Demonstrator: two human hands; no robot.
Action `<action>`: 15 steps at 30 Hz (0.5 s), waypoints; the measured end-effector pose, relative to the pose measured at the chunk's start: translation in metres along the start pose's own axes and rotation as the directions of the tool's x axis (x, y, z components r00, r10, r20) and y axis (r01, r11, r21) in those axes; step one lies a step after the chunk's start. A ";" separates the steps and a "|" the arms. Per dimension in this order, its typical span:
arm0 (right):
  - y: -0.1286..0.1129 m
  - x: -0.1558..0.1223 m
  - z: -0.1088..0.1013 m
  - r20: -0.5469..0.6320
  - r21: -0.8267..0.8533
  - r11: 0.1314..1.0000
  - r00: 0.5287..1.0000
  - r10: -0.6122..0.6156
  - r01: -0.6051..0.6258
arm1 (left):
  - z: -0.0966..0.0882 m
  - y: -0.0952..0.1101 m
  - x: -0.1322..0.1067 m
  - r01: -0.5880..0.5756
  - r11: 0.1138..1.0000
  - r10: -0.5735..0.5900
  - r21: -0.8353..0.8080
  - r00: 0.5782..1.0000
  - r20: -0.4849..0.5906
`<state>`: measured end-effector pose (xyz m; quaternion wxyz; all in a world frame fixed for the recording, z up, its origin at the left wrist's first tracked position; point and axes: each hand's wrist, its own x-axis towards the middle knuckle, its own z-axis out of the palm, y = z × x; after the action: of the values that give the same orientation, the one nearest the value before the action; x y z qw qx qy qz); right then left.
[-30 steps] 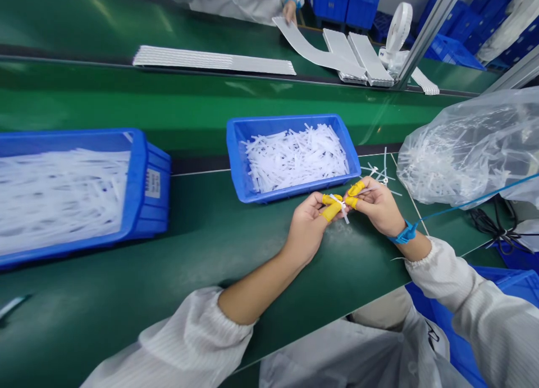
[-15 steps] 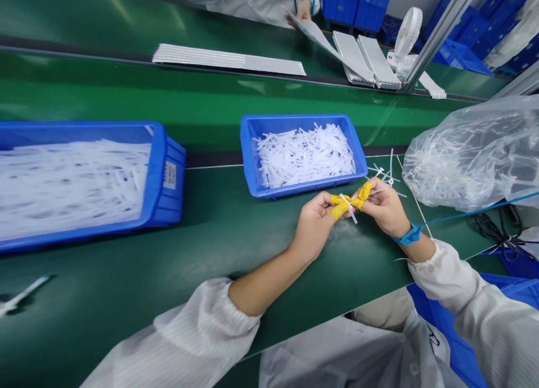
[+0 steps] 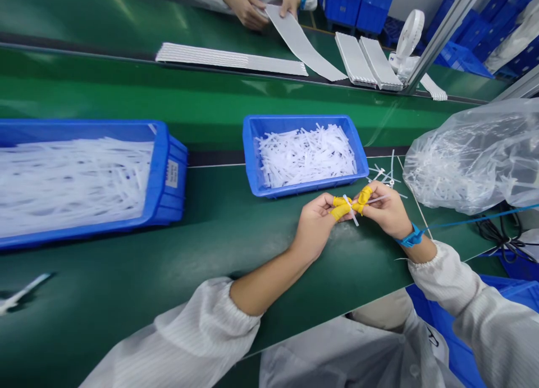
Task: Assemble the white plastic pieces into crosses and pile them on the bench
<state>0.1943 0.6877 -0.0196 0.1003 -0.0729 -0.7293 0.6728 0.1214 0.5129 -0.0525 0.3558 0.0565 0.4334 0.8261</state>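
Green surface [image 3: 210,231]: left hand [image 3: 315,226] and right hand [image 3: 386,211] pinch a white strip [image 3: 352,215], maybe two; slackened, it could drop toward six o'clock.

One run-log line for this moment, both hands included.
left hand: pinching white plastic piece | right hand: pinching same piece | beyond hands: small blue bin of white pieces | right: clear bag

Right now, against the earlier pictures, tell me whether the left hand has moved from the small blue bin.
No. The left hand stays just before the near right corner of the small blue bin, pinching a white cable tie.
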 end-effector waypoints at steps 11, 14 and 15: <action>0.002 0.000 -0.002 0.039 0.078 0.996 0.999 -0.034 0.031 | -0.002 0.004 0.002 0.034 0.999 -0.034 0.014 0.999 0.016; 0.003 0.000 -0.003 0.050 0.075 0.995 0.997 -0.062 0.058 | -0.001 0.006 0.003 0.037 0.999 -0.037 0.000 0.999 0.020; 0.004 -0.001 -0.003 0.048 0.063 0.996 0.996 -0.073 0.070 | -0.001 0.007 0.003 0.037 0.999 -0.037 -0.004 0.999 0.020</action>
<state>0.1955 0.6910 -0.0231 0.1081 -0.0269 -0.7127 0.6925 0.1155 0.5118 -0.0486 0.3754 0.0559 0.4289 0.8198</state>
